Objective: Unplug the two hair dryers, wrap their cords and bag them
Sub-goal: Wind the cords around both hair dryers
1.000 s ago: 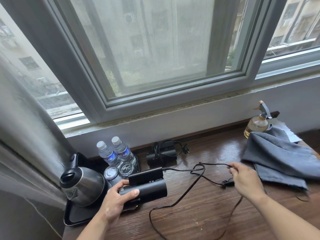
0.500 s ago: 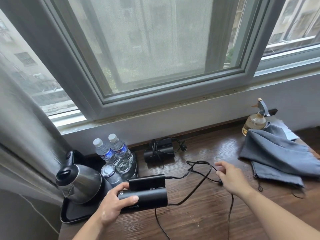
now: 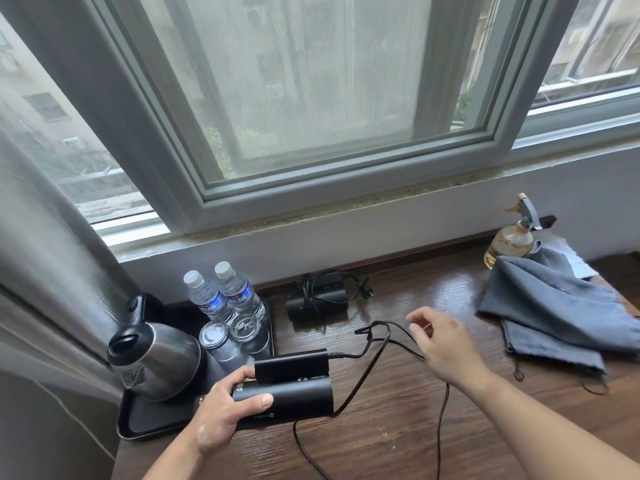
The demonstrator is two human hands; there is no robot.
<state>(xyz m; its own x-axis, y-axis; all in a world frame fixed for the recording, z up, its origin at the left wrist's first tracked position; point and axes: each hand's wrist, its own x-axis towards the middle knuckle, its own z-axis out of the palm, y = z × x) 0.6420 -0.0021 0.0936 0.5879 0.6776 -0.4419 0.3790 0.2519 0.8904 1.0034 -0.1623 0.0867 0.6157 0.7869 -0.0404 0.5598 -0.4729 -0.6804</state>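
Head view: a person works at a dark wooden counter (image 3: 398,427) beneath a window.
Left hand (image 3: 221,415): fingers and thumb are clamped round the barrel of a black folded hair dryer (image 3: 291,393), which lies at the near left of the counter, just beside a black tray (image 3: 145,424).
Right hand (image 3: 446,348): held above the counter with the fingers loosely curled and apart. The thin black cord (image 3: 363,379) passes beneath the palm, and I cannot tell whether it is gripped.
Cord: unwrapped. It loops away from the dryer's handle, and two strands run off the near edge of view. Its plug is not clearly visible.
Second black hair dryer (image 3: 317,301): back by the wall with its cord already wound round it and its plug lying free.
Grey cloth drawstring bags (image 3: 554,313): heaped at the far right, well apart from both dryers.
Likely step: gathering the loose cord to wind it round the near dryer.
Risk, tangle: the crossed loop near the handle may tighten into a knot if pulled.
Risk, snag: the strands hanging off the near edge could catch and jerk the dryer.
Risk, knock: the steel kettle (image 3: 156,362), clear water bottles (image 3: 221,296) and upturned glasses (image 3: 228,337) stand close by the left hand, so a wide winding swing could tip them.
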